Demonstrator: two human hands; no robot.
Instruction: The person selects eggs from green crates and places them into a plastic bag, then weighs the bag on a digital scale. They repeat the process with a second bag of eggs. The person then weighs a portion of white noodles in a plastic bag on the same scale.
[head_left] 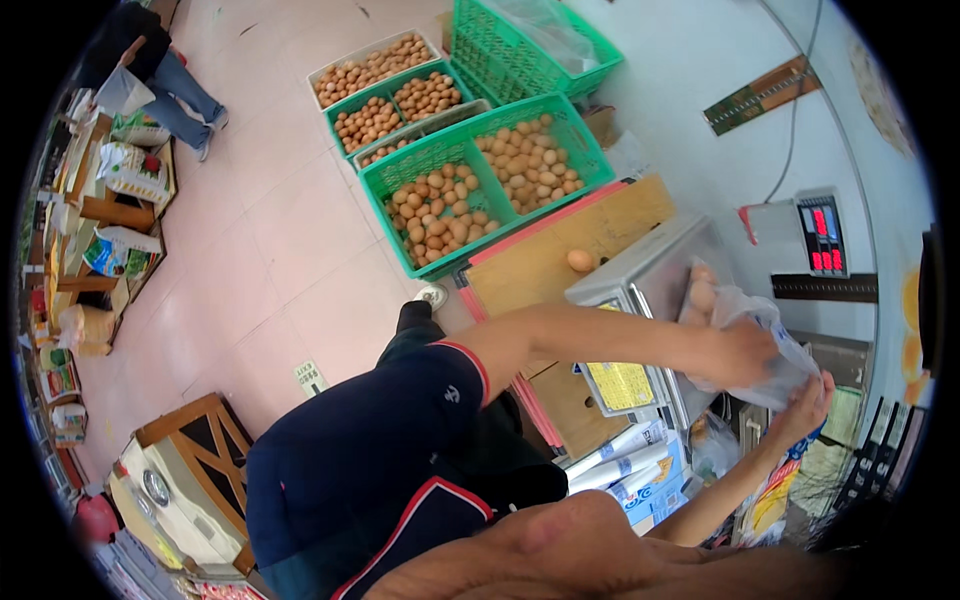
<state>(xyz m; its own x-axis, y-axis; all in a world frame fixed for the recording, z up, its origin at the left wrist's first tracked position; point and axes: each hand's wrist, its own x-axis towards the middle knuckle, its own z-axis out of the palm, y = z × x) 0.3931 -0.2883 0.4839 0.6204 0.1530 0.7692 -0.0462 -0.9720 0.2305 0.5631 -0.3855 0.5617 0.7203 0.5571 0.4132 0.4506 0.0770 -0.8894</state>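
Brown eggs [703, 292] sit in a clear plastic bag [785, 372] on the metal pan of a weighing scale [690, 250]. Somewhat blurred, my left hand [745, 355] is closed on the gathered part of the bag beside the eggs; its fingertips are hidden. Just below it, my right hand [808, 405] pinches the bag's outer end, with the plastic stretched between both hands. One loose egg [580, 261] lies on the brown board [630, 212] next to the scale.
Two-part green crates [487, 180] of eggs stand beyond the board, with an empty-looking green crate [500, 65] behind. A red digital display [823, 235] is by the wall. Rolled bags [625, 455] lie near my right arm. Another person [150, 60] stands far left by shelves.
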